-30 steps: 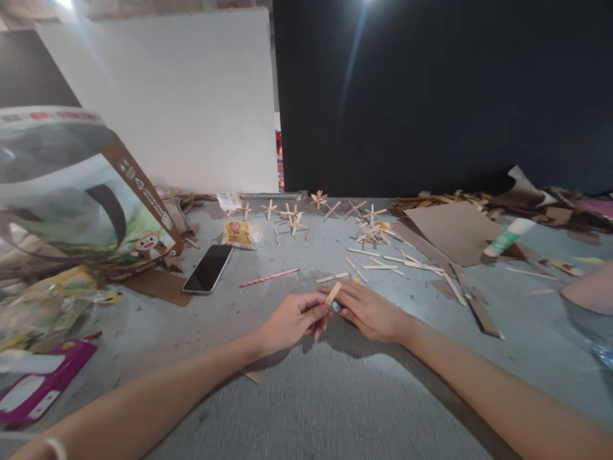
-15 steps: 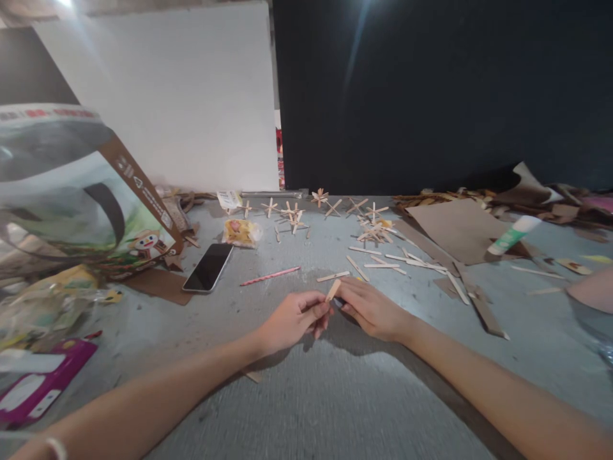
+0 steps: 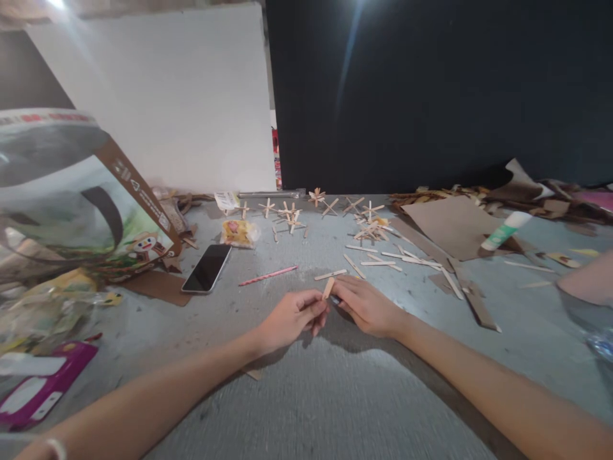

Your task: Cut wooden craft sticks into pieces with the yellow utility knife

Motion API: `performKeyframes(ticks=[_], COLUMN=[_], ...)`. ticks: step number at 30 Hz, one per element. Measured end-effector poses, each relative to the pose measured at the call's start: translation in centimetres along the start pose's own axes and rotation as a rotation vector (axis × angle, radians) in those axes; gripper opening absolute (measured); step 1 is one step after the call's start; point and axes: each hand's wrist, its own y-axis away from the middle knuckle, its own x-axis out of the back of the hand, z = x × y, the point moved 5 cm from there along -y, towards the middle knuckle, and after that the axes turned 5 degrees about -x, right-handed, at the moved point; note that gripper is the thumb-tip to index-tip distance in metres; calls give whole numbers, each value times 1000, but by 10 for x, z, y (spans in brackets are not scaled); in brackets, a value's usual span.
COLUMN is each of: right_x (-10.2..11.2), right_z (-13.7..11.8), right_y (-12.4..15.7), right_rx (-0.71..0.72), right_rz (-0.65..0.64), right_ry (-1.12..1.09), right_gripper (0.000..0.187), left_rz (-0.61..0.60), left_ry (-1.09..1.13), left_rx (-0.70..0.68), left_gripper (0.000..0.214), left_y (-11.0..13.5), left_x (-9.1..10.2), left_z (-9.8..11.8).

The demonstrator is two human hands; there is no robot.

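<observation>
My left hand (image 3: pixel 291 317) pinches a short wooden craft stick (image 3: pixel 328 287) that points up and away from me. My right hand (image 3: pixel 366 307) rests on the grey table beside it, fingers curled around a small dark object (image 3: pixel 336 299) that touches the base of the stick. I cannot make out what that object is. Loose wooden sticks (image 3: pixel 383 259) lie just beyond my hands. Several glued stick stars (image 3: pixel 292 214) sit in a row farther back.
A black phone (image 3: pixel 207 268) and a pink pencil (image 3: pixel 268 276) lie left of centre. A printed cardboard box (image 3: pixel 76 191) and wrappers crowd the left edge. Brown cardboard pieces (image 3: pixel 450 223) and a glue stick (image 3: pixel 506 230) lie at right. Another person's arm (image 3: pixel 587 284) shows at far right.
Both hands and the stick shifted slightly up and left in the picture as the camera moved. The grip on the stick is unchanged.
</observation>
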Motion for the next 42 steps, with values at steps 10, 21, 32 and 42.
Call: performKeyframes(ticks=[10, 21, 32, 42], right_x=[1, -1, -1, -2], right_z=[-1, -5, -3, 3], right_y=[-1, -2, -1, 0], right_rx=[-9, 16, -3, -61], right_rz=[-1, 0, 4, 13], right_ry=[-10, 12, 7, -8], right_gripper=[15, 14, 15, 17], left_rz=[11, -9, 7, 25], left_ry=[-37, -53, -53, 5], left_rx=[16, 16, -33, -31], left_gripper=[48, 49, 47, 54], left_y=[1, 1, 1, 2], left_x=[-1, -2, -1, 0], left_z=[-1, 0, -2, 2])
